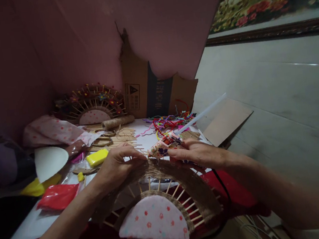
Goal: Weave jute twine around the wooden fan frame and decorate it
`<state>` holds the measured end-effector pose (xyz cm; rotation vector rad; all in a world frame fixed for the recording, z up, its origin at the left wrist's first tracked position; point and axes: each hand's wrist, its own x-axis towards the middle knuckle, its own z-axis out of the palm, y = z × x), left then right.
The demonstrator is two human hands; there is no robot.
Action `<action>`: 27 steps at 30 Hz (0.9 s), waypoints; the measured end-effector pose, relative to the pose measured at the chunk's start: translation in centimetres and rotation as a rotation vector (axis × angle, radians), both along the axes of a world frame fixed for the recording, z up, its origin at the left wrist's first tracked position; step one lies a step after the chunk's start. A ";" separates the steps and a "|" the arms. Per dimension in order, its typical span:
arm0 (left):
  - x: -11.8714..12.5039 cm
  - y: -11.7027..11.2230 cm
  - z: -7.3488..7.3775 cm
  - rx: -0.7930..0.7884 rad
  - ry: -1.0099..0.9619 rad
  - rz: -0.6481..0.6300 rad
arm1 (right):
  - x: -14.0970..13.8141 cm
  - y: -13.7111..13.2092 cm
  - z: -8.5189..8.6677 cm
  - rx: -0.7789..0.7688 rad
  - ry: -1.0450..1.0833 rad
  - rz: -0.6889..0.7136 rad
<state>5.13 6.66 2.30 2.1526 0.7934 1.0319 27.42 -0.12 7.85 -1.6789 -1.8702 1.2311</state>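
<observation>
Fan point(169, 196): lies flat at bottom centre on the red cloth point(237, 187), close to the person; dotted half-disc point(154, 219) in the middle, spokes raying out to a twine-wrapped arch point(199, 194).
Left hand point(118, 166): fingers bunched narrow, tips pinching the top edge of the arch.
Right hand point(198, 154): closed round a glue gun point(160, 149); the patterned front end points left, just beside the left fingertips, over the arch top.
Glue stick point(202, 113): translucent, juts up and right from behind the gun.
Cord point(224, 190): black, runs from under the right hand down across the right side of the arch.
Behind left hand: loose sticks point(121, 136), twine roll point(118, 121), yellow clay point(97, 157).
Far left: red packet point(57, 196), white half-disc point(49, 160), dotted cloth point(53, 132).
Back: second fan point(93, 104), upright against the pink board point(137, 29); box point(150, 93) beside it.
Behind right hand: pipe cleaners point(167, 123), a tangled heap; cardboard sheet point(226, 121) further right.
</observation>
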 end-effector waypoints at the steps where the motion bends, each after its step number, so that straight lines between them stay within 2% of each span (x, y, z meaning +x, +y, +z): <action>1: 0.0 0.0 0.0 0.004 0.001 0.000 | 0.0 0.0 0.0 0.001 -0.003 0.005; 27: -0.1 0.1 -0.3 -0.018 -0.003 -0.011 | -0.2 -0.6 0.1 0.064 -0.020 0.022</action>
